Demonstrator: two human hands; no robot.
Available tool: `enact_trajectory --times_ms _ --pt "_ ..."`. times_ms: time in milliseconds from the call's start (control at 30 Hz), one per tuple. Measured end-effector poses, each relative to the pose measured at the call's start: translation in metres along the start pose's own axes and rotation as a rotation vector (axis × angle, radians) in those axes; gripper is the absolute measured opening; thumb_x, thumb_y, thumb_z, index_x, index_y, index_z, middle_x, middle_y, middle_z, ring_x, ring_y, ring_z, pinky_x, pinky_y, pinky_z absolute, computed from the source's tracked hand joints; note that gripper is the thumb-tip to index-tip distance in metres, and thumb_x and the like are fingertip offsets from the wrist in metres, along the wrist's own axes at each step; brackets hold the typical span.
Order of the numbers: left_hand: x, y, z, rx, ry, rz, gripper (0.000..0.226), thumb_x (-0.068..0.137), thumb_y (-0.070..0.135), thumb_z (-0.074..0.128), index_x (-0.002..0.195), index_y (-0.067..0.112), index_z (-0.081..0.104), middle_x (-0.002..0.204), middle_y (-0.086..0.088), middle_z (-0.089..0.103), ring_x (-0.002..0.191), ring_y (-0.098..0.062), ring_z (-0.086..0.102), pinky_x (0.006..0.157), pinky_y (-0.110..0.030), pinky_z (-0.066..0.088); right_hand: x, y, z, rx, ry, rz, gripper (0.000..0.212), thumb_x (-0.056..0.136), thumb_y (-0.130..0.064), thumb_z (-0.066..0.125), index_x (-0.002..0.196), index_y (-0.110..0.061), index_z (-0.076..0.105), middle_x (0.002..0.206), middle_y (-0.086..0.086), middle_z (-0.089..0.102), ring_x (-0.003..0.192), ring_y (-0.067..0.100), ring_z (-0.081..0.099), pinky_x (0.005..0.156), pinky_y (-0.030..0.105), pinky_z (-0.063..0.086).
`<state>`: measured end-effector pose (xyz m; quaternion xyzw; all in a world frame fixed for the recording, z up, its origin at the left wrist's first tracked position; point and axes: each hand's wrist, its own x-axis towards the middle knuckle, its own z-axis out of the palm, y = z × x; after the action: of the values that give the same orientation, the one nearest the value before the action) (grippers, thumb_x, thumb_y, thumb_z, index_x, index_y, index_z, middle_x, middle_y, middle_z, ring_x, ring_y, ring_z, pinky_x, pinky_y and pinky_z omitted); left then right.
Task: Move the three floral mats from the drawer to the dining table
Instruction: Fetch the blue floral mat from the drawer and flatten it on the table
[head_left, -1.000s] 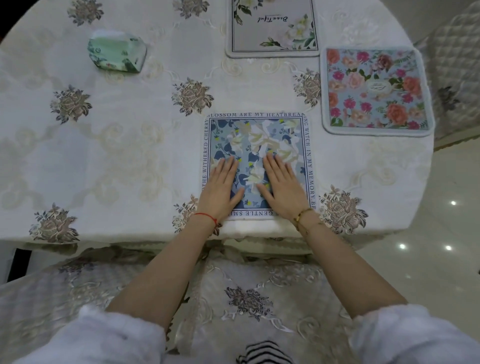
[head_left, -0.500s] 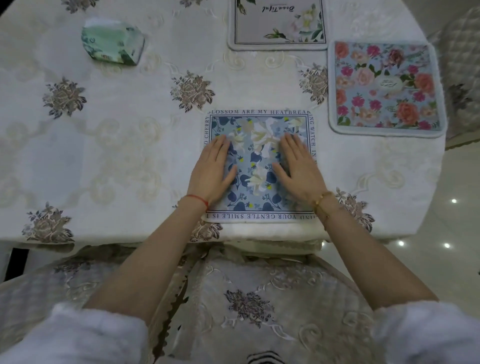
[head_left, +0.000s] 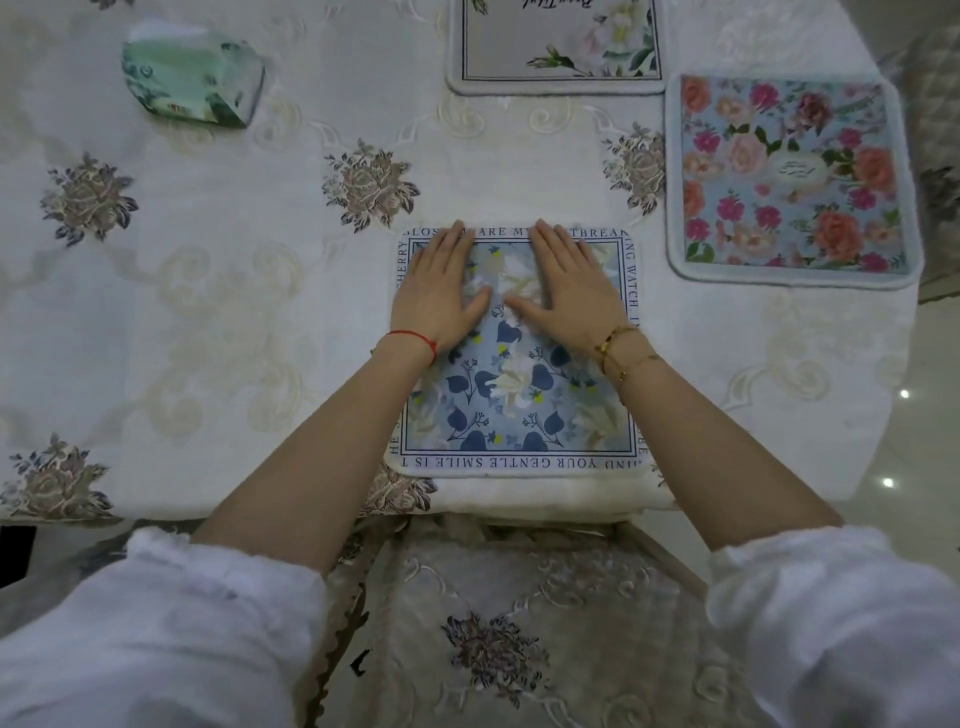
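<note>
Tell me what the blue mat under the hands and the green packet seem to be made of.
Blue mat: probably soft printed fabric or foam-backed cloth, matte, with a thick pale rounded edge lying flat. Green packet: looks like thin glossy plastic film, creased and catching light, possibly a tissue pack; the picture is too blurred to be sure.

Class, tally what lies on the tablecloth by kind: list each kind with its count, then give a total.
Floral mats: 3 — blue mat, pink rose mat, grey mat
Green tissue packs: 1 — tissue pack
Hands resting flat on the blue mat: 2 — left hand, right hand
Total: 6
</note>
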<state>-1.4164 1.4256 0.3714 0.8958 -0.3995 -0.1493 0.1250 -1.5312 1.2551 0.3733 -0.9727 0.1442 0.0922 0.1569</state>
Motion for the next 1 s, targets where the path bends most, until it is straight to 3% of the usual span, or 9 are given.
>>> enact_trajectory --times_ms 167,300,433,533,733,1000 --pt "-0.007 -0.020 -0.005 0.003 0.020 -0.119 0.079 0.096 0.059 0.034 0.156 0.015 0.006 0.164 -0.001 0.003 0.151 -0.019 0.003 0.123 -0.037 0.003 -0.024 0.038 -0.005 0.025 0.028 0.107 0.099 0.087 -0.079 0.026 0.156 -0.015 -0.002 0.164 0.002 -0.003 0.151 0.016 -0.003 0.123 0.037 0.000" --pt "-0.018 -0.030 -0.016 -0.041 0.027 -0.225 0.081 0.096 0.057 0.039 0.155 0.009 0.011 0.164 -0.009 0.006 0.151 -0.024 0.006 0.123 -0.038 0.003 -0.036 0.041 -0.010 0.053 0.079 0.214 0.100 0.088 -0.076 0.030 0.156 -0.008 0.001 0.164 0.007 0.000 0.151 0.020 -0.004 0.123 0.037 -0.004" --pt "-0.040 -0.005 -0.007 -0.015 0.036 0.077 0.071 0.097 0.045 0.045 0.154 0.013 0.018 0.164 -0.007 0.006 0.151 -0.025 0.003 0.123 -0.036 0.002 -0.041 0.004 -0.003 0.036 0.053 0.038 0.087 0.094 -0.067 0.028 0.156 -0.012 0.001 0.164 0.006 -0.003 0.151 0.019 -0.007 0.121 0.034 -0.008" --pt "-0.052 0.013 0.012 -0.015 -0.033 0.131 0.070 0.099 0.044 0.041 0.155 0.014 0.012 0.164 -0.006 0.005 0.151 -0.022 0.001 0.124 -0.038 0.002 -0.044 -0.018 0.013 0.026 -0.007 -0.056 0.085 0.095 -0.065 0.029 0.156 -0.014 0.000 0.164 0.004 -0.006 0.150 0.018 -0.009 0.123 0.038 -0.005" --pt "-0.061 0.003 0.017 -0.004 -0.011 0.037 0.070 0.099 0.050 0.036 0.156 0.020 0.008 0.164 -0.001 0.007 0.151 -0.020 0.004 0.123 -0.041 0.009 -0.063 0.007 0.016 0.029 -0.001 0.011 0.085 0.094 -0.067 0.028 0.156 -0.018 -0.004 0.164 -0.002 -0.006 0.150 0.012 -0.008 0.123 0.034 -0.004" --pt "-0.092 -0.017 0.009 0.009 0.021 -0.164 0.075 0.099 0.052 0.035 0.156 0.014 0.005 0.164 -0.005 0.003 0.151 -0.021 -0.001 0.123 -0.037 -0.003 -0.107 0.030 0.009 0.035 0.027 0.185 0.076 0.100 -0.058 0.023 0.155 -0.013 -0.005 0.164 0.003 -0.009 0.150 0.015 -0.013 0.121 0.034 -0.010"
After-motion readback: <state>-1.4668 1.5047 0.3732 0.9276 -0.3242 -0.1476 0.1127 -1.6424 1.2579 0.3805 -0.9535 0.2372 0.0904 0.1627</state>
